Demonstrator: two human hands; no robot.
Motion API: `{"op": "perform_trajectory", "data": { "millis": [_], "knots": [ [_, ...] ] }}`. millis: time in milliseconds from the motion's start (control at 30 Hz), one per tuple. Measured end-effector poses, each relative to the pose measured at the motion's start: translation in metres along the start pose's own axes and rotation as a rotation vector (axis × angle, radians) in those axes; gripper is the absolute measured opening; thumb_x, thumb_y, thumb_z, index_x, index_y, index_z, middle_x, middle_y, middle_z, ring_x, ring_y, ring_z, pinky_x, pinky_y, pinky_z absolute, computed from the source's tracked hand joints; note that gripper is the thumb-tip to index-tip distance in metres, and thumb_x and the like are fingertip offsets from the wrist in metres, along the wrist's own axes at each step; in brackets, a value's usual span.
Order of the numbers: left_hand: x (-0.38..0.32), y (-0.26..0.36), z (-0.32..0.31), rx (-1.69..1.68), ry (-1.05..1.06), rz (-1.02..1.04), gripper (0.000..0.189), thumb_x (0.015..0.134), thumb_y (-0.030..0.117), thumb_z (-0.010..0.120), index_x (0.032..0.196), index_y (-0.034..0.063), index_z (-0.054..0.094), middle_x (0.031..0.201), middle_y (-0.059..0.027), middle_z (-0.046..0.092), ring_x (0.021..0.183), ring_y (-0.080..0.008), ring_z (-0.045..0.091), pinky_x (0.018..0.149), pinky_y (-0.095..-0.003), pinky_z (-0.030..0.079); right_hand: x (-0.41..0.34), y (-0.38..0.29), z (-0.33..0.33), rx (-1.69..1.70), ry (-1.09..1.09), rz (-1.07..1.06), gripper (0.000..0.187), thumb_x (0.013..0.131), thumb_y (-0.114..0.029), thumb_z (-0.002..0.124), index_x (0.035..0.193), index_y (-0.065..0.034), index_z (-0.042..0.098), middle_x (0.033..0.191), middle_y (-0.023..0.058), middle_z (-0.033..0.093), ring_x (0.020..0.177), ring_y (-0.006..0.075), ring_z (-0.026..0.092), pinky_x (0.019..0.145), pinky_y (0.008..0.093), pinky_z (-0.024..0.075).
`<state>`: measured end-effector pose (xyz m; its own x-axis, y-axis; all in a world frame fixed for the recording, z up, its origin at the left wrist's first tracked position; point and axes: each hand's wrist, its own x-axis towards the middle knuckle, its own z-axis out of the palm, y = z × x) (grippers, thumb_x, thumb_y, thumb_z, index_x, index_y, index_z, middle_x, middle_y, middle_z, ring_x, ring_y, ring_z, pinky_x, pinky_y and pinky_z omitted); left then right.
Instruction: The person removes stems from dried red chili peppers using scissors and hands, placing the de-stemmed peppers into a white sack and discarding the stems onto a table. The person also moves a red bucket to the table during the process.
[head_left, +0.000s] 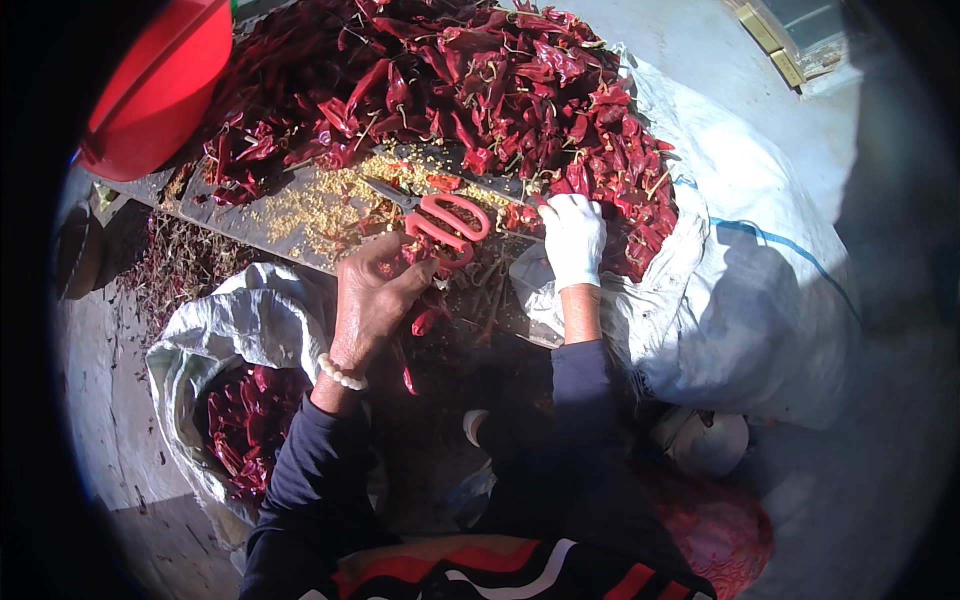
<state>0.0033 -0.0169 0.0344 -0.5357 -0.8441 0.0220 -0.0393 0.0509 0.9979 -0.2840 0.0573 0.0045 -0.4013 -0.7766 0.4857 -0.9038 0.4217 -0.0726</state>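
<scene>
My left hand (379, 292), bare with a pale bead bracelet (342, 373) at the wrist, is curled around dried red peppers (426, 319); some show between thumb and forefinger and others just below. Close to its fingertips lie scissors with red handles (448, 222), blades pointing up and left. My right hand (574, 238) wears a white glove. Its fingers pinch a dried red pepper (539, 199) at the lower edge of a large pepper heap (480, 90). Pale seeds (315, 199) are scattered over the dark board (240, 217) under the scissors.
A red plastic basin (161, 97) stands at upper left. An opened white woven sack (247, 315) with peppers inside is at lower left. Another big white sack (757, 300) bulges on the right. Stems and scraps (187, 259) litter the floor left of the board.
</scene>
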Motion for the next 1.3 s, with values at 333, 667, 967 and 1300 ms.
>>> {"op": "perform_trajectory", "data": {
  "millis": [333,667,967,1300],
  "knots": [
    [-0.009,0.0,0.021,-0.144,-0.173,-0.147,0.018,0.088,0.013,0.076,0.098,-0.0004,0.072,0.08,0.0031,0.063,0.075,-0.0058,0.055,0.067,-0.0248,0.044,-0.03,-0.01,-0.036,1.226,-0.009,0.732,0.017,0.094,-0.013,0.069,0.106,-0.0011,0.07,0.083,0.0047,0.071,0.066,0.0072,0.061,0.057,0.0219,0.0465],
    [-0.011,-0.008,0.028,-0.285,-0.197,-0.129,0.035,0.089,0.033,0.08,0.099,0.001,0.07,0.088,0.0017,0.065,0.079,-0.0065,0.057,0.072,-0.0243,0.046,-0.04,-0.081,-0.094,0.751,-0.16,-0.256,0.015,0.084,-0.006,0.073,0.099,-0.0035,0.07,0.087,0.0107,0.069,0.078,0.0277,0.068,0.071,0.0367,0.0546],
    [-0.01,-0.003,0.025,-0.377,-0.127,-0.218,0.021,0.093,0.017,0.072,0.105,0.0,0.072,0.09,0.0032,0.068,0.076,-0.005,0.058,0.07,-0.022,0.048,-0.039,-0.072,-0.076,0.967,-0.209,-0.178,0.012,0.088,-0.01,0.072,0.098,-0.0044,0.073,0.092,0.0114,0.072,0.082,0.0266,0.07,0.075,0.0332,0.055],
    [-0.007,-0.018,0.03,-0.267,-0.124,-0.124,0.016,0.087,0.012,0.075,0.096,-0.0007,0.071,0.076,0.0027,0.065,0.068,-0.0035,0.054,0.061,-0.0234,0.045,-0.034,-0.012,0.001,-0.022,-0.045,0.14,0.037,0.076,-0.023,0.083,0.106,-0.0104,0.067,0.113,0.0126,0.065,0.101,0.0352,0.061,0.085,0.0445,0.052]
  ]
}}
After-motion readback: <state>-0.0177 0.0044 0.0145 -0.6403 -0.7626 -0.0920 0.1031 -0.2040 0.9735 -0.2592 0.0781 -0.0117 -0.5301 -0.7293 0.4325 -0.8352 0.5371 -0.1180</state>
